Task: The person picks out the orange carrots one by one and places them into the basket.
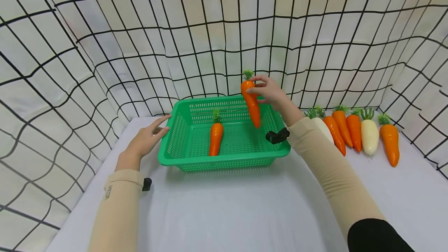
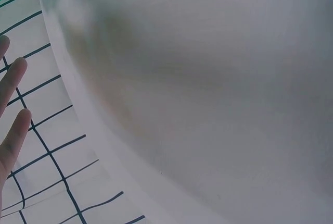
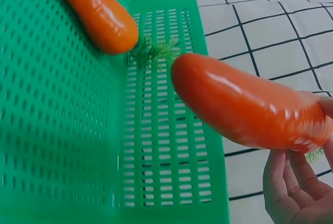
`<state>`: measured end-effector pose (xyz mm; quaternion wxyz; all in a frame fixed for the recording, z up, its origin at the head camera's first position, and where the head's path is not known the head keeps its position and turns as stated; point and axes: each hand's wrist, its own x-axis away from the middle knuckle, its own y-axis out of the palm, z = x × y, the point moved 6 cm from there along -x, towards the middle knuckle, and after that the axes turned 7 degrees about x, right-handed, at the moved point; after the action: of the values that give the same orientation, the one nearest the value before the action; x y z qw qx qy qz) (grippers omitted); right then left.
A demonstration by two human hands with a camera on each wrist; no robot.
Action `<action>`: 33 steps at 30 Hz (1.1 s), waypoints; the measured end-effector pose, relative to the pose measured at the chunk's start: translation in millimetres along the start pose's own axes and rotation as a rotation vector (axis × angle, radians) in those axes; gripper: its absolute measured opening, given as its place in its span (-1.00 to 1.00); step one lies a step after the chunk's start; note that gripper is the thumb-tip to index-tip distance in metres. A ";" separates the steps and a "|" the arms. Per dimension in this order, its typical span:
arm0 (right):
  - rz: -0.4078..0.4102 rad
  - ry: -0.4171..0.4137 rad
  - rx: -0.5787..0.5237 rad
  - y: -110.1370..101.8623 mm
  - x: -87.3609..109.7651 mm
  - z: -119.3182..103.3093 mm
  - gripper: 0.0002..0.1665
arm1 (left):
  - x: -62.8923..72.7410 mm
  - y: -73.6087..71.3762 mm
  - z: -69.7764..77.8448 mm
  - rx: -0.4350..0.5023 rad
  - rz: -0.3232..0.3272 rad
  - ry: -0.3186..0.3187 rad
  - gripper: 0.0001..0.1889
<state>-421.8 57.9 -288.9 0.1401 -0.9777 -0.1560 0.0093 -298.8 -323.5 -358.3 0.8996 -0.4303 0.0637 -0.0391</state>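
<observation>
My right hand (image 1: 268, 90) pinches an orange carrot (image 1: 252, 104) near its leafy top, above the right back part of a green plastic basket (image 1: 224, 161). The held carrot (image 3: 244, 104) hangs tip down in the head view and looks large in the right wrist view. A second carrot (image 1: 216, 138) lies inside the basket, left of the middle, its green tuft toward the back wall. At the basket's left rim is my left hand (image 1: 147, 139), fingers extended and fingertips at the edge. Only a few fingers (image 2: 14, 81) of it show in the left wrist view.
To the right of the basket lies a row of several carrots (image 1: 390, 143) and white radishes (image 1: 370, 137), partly behind my right forearm. A white cloth with a black grid (image 1: 224, 34) stands behind and beside the white table (image 1: 217, 209).
</observation>
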 end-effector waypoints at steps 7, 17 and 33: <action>-0.090 -0.019 0.033 19.1 -3.8 1.1 -0.43 | 0.3 0.6 0.3 -0.004 0.001 -0.006 -0.32; -0.210 -0.019 0.136 42.8 -10.9 4.8 -0.42 | -0.5 2.5 -3.0 -0.007 -0.001 -0.016 -0.32; -0.347 0.068 0.273 73.2 -14.5 26.3 -0.45 | -0.7 0.7 -1.9 -0.006 0.005 -0.013 -0.32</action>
<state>-415.1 -6.2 -334.8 0.2757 -0.9079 -0.3145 -0.0269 -299.8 -324.5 -360.0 0.8988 -0.4330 0.0592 -0.0341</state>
